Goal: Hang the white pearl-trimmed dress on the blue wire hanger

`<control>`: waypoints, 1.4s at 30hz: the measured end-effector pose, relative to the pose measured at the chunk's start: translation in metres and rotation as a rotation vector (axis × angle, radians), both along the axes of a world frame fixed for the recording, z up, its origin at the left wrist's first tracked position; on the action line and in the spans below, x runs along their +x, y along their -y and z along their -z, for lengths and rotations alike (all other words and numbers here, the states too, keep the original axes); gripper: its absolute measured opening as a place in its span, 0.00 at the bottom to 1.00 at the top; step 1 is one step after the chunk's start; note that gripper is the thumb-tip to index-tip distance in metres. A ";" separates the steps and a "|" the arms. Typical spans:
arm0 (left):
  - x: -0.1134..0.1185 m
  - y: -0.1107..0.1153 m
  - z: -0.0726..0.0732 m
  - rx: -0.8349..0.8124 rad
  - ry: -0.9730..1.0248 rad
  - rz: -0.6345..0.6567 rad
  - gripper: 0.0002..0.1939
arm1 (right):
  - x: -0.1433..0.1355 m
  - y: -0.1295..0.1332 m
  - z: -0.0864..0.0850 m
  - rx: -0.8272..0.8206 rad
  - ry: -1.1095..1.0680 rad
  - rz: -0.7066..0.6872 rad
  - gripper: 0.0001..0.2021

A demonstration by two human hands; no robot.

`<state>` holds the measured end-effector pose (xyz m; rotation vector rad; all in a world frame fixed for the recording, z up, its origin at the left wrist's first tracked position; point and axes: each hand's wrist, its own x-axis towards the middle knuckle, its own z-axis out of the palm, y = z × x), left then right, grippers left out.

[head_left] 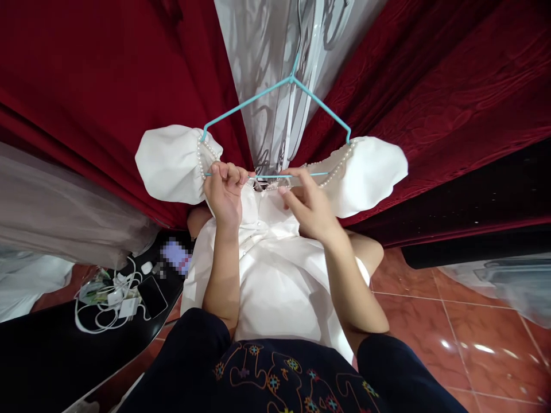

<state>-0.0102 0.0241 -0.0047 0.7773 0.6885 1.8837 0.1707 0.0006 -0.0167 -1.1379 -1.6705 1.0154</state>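
Note:
A white dress (275,269) with puffed sleeves and pearl trim hangs on a light blue hanger (247,103) and drapes over my lap. My left hand (226,192) has its fingers curled in at the left side of the neckline, by the hanger's lower bar. On the right side, my right hand (312,206) has thumb and forefinger around the pearl-edged neckline, the forefinger lying along the bar. Small buttons run down the front of the bodice. My fingers partly cover the neckline edge, so the exact grip points are hidden.
Dark red curtains (107,86) hang on both sides of a pale grey patterned panel (258,69). At left, a black table (38,355) carries white cables (101,321), a phone (152,296) and a clear plastic bag. Reddish tiles (473,338) cover the floor.

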 end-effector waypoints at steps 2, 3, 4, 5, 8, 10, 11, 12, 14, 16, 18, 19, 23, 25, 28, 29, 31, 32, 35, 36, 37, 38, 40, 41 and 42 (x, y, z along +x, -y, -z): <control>-0.001 0.001 0.001 0.013 -0.010 0.018 0.23 | -0.006 0.000 0.018 0.024 -0.036 0.072 0.20; -0.001 0.001 0.002 0.007 -0.015 0.028 0.23 | -0.008 0.001 0.025 0.043 -0.059 0.104 0.20; -0.002 0.002 0.003 -0.004 -0.016 0.039 0.23 | -0.011 0.003 0.030 0.060 -0.083 0.130 0.19; -0.002 0.002 0.004 -0.013 -0.014 0.051 0.23 | -0.013 0.004 0.034 0.070 -0.105 0.147 0.19; -0.003 0.003 0.006 -0.003 0.010 0.082 0.24 | -0.017 0.004 0.040 0.074 -0.158 0.170 0.18; -0.003 0.003 0.006 -0.001 0.019 0.086 0.24 | -0.019 0.001 0.042 0.077 -0.179 0.174 0.19; -0.003 0.003 0.006 -0.005 0.019 0.083 0.24 | -0.020 -0.001 0.043 0.079 -0.188 0.173 0.19; -0.003 0.003 0.006 -0.009 0.017 0.077 0.25 | -0.020 -0.002 0.044 0.079 -0.197 0.172 0.19; -0.002 0.003 0.005 -0.015 0.014 0.062 0.25 | -0.021 -0.004 0.046 0.078 -0.213 0.168 0.19; -0.002 0.003 0.004 -0.015 0.018 0.053 0.25 | -0.021 -0.005 0.048 0.078 -0.227 0.163 0.18; -0.002 0.002 0.005 -0.012 0.026 0.056 0.25 | -0.021 -0.006 0.049 0.086 -0.237 0.162 0.18; -0.002 0.002 0.006 -0.008 0.032 0.057 0.25 | -0.021 -0.006 0.049 0.090 -0.238 0.163 0.18; -0.001 -0.001 0.009 0.003 0.074 0.049 0.19 | -0.019 -0.006 0.049 0.089 -0.219 0.147 0.18; 0.001 -0.002 0.010 0.031 0.107 0.033 0.18 | -0.016 -0.006 0.048 0.088 -0.215 0.134 0.18; 0.004 -0.001 0.010 0.078 0.137 0.023 0.17 | -0.012 -0.004 0.044 0.088 -0.205 0.124 0.18; 0.005 -0.001 0.010 0.087 0.145 0.030 0.17 | -0.010 -0.003 0.043 0.086 -0.196 0.120 0.18; 0.006 0.000 0.007 0.087 0.166 0.044 0.17 | -0.008 -0.001 0.040 0.082 -0.173 0.112 0.19; 0.006 0.001 0.006 0.082 0.179 0.048 0.18 | -0.006 0.000 0.038 0.079 -0.159 0.110 0.19; 0.007 0.002 0.003 0.047 0.206 0.073 0.20 | -0.004 0.002 0.037 0.067 -0.121 0.115 0.20; 0.007 0.003 0.002 0.034 0.210 0.082 0.21 | -0.004 0.002 0.037 0.063 -0.113 0.117 0.20; 0.007 0.003 0.002 0.024 0.207 0.086 0.21 | -0.005 0.002 0.037 0.059 -0.110 0.120 0.20; 0.007 0.004 0.002 0.017 0.195 0.087 0.20 | -0.006 0.001 0.037 0.058 -0.111 0.131 0.21; 0.006 0.004 0.002 0.017 0.152 0.067 0.20 | -0.009 0.000 0.037 0.056 -0.123 0.160 0.21; 0.004 0.005 0.002 0.013 0.117 0.059 0.20 | -0.011 -0.002 0.037 0.056 -0.137 0.176 0.22; 0.003 0.005 0.003 0.001 0.076 0.054 0.20 | -0.013 -0.003 0.036 0.057 -0.158 0.191 0.21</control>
